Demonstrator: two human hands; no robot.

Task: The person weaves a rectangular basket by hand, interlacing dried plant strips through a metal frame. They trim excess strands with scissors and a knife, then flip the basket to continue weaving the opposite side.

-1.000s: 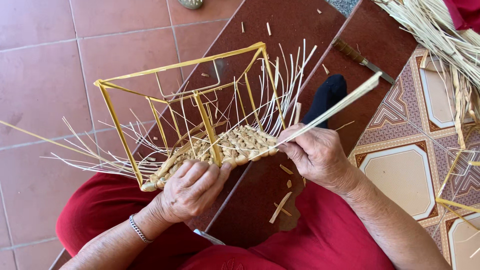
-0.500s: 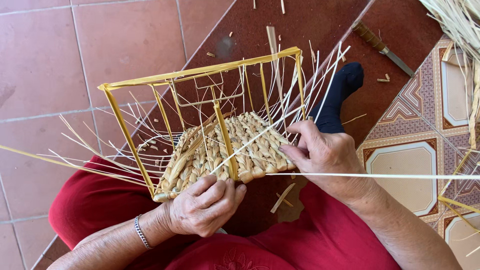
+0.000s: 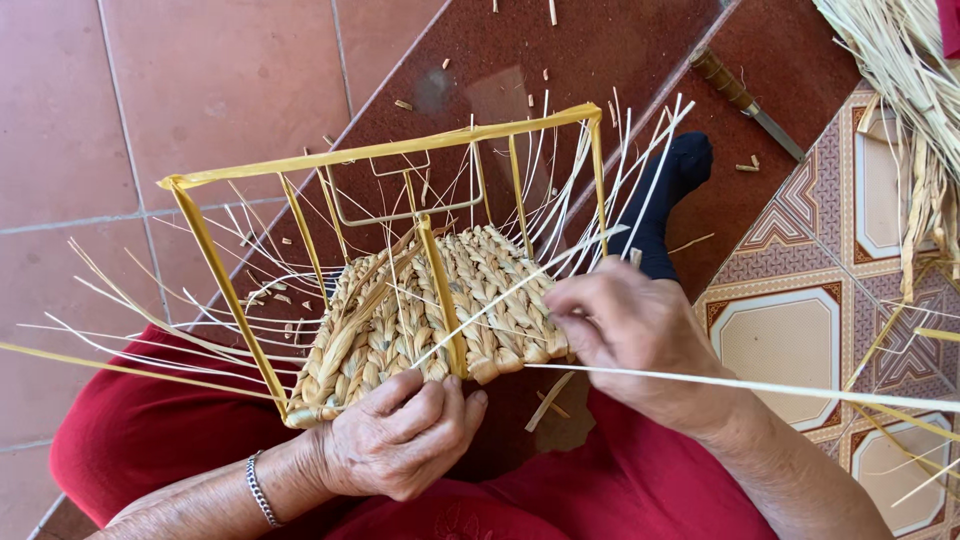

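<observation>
A seated person in red clothing works on a half-woven basket held on the lap, above a floor of plain red tiles on one side and patterned tiles on the other. The basket is a yellow-wrapped wire frame, box-shaped and tilted toward the viewer, with one panel filled in with plaited straw-coloured fibre and many loose pale strands fanning out from its edges. The left hand, a silver bracelet at the wrist, is curled closed around the near lower edge of the frame, fingers pressing the woven panel and steadying it. The right hand is closed at the right edge of the weave, fingertips pinching a long pale strand that runs out taut to the right, past the edge of the picture. Beyond the basket, the person's foot in a dark sock rests on a dark red step scattered with short fibre offcuts. A knife with a wooden handle lies on that step, well apart from both hands. A bundle of dried raw fibre hangs in the upper right corner over the patterned tiles.
</observation>
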